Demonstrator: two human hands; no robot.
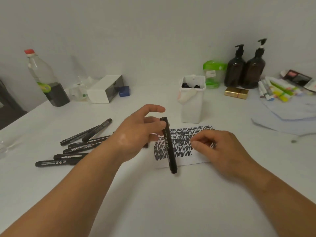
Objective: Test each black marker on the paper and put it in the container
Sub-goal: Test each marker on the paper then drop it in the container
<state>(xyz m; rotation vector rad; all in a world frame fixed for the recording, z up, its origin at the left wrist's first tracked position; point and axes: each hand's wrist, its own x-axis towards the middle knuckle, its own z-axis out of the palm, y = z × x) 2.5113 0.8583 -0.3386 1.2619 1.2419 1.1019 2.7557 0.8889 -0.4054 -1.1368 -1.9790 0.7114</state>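
My left hand pinches a capped black marker near its top end; the marker hangs almost upright over the left part of the paper, which is covered with rows of black scribbles. On the paper's right side rests my right hand, fingers loosely curled, holding nothing that I can see. Several black markers lie in a loose pile on the table to the left. Behind the paper stands the white container, with dark marker ends showing at its opening.
At the back left stand a clear bottle with a red cap and a white box. Two dark pump bottles, a green-lidded jar, a gold box and coloured pens crowd the back right. Pale cloth lies right.
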